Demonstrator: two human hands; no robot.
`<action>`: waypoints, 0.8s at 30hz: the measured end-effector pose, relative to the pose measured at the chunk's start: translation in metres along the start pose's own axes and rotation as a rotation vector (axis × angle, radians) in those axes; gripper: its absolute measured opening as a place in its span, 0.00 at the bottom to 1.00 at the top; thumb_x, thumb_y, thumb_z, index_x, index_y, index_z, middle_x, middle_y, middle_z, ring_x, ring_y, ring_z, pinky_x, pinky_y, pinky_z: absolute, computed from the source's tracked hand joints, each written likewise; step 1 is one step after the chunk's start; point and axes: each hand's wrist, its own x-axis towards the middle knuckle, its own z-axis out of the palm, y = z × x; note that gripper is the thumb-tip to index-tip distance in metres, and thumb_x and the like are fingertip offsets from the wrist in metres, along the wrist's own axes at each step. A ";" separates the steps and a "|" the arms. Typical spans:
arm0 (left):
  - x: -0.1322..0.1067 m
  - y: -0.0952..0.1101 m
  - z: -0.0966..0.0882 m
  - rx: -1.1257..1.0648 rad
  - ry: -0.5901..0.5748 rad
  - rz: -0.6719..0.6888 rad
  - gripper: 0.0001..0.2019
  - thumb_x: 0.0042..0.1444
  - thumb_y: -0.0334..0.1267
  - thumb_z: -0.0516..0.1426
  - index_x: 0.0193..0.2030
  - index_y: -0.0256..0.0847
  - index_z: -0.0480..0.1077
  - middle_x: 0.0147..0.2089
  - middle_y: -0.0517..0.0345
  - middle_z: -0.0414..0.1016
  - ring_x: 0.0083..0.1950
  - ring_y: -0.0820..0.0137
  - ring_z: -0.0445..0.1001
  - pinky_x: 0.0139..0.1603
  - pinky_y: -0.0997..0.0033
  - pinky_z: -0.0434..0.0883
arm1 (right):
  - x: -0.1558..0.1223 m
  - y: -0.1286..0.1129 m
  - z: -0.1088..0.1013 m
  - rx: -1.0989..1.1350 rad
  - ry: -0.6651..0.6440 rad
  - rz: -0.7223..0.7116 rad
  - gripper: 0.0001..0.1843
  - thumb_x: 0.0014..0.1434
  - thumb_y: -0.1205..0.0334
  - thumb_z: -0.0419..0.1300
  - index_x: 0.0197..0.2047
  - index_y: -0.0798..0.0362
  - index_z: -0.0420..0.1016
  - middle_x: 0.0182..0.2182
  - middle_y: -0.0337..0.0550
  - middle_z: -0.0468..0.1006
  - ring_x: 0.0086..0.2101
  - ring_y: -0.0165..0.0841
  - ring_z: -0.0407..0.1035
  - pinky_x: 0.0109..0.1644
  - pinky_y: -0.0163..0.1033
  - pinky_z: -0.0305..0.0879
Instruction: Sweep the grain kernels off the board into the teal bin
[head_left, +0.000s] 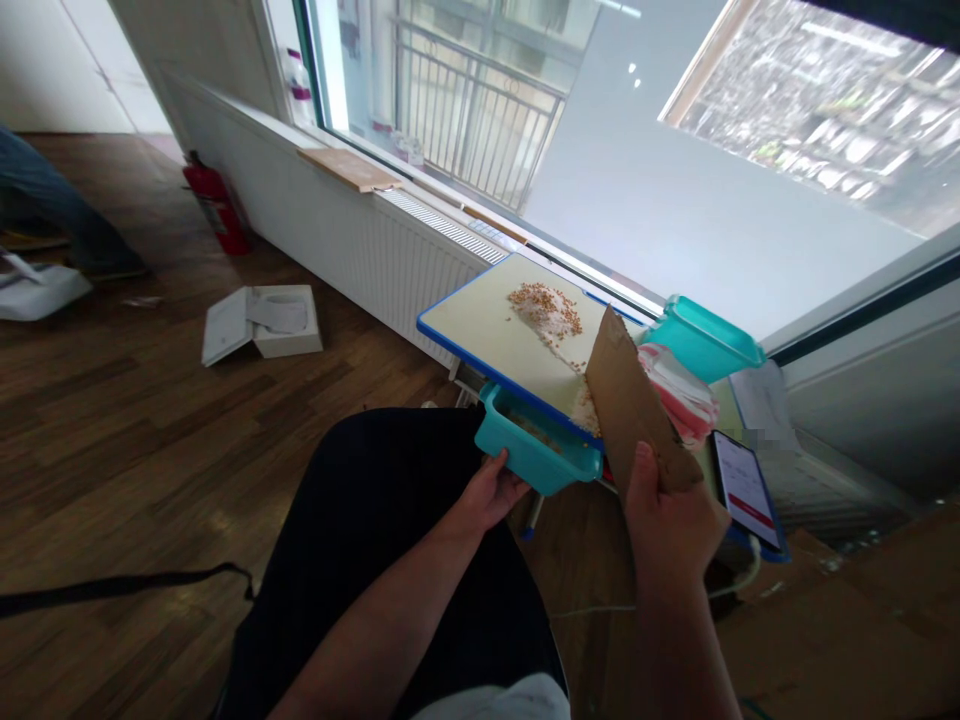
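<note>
My left hand grips a teal plastic basket from below, at the near edge of a small cream table with a blue rim. Some grains lie inside the basket. In my right hand is a piece of brown cardboard, tilted on edge over the tabletop. Against its left face rests a little heap of pale grains close to the table's edge. Farther back, a larger pile of white grains and orange kernels is spread out, with a thin trail running toward the cardboard.
Right of the cardboard lie a red-and-white cloth, a second teal basket and a tablet with a cable. A radiator runs under the window. On the floor are an open white box and a fire extinguisher; a person's leg shows at left.
</note>
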 end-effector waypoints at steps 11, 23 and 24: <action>-0.001 0.006 0.003 -0.033 0.004 0.033 0.17 0.58 0.38 0.64 0.53 0.42 0.68 0.50 0.52 0.79 0.49 0.63 0.78 0.61 0.53 0.72 | 0.001 -0.015 0.007 0.020 0.019 -0.003 0.22 0.63 0.49 0.55 0.31 0.59 0.81 0.20 0.50 0.74 0.21 0.36 0.68 0.25 0.36 0.53; -0.002 0.007 0.003 -0.040 0.015 0.028 0.24 0.58 0.37 0.63 0.60 0.42 0.65 0.53 0.48 0.78 0.52 0.62 0.78 0.62 0.53 0.70 | 0.004 -0.034 0.008 0.062 -0.001 -0.040 0.20 0.63 0.52 0.57 0.33 0.60 0.82 0.22 0.51 0.76 0.23 0.37 0.72 0.26 0.36 0.56; -0.002 0.007 0.003 -0.041 0.021 0.030 0.24 0.58 0.37 0.63 0.61 0.42 0.65 0.54 0.48 0.77 0.53 0.62 0.78 0.63 0.53 0.69 | 0.004 -0.036 0.007 0.060 -0.004 -0.039 0.20 0.63 0.52 0.57 0.33 0.59 0.82 0.22 0.50 0.76 0.23 0.37 0.72 0.26 0.36 0.56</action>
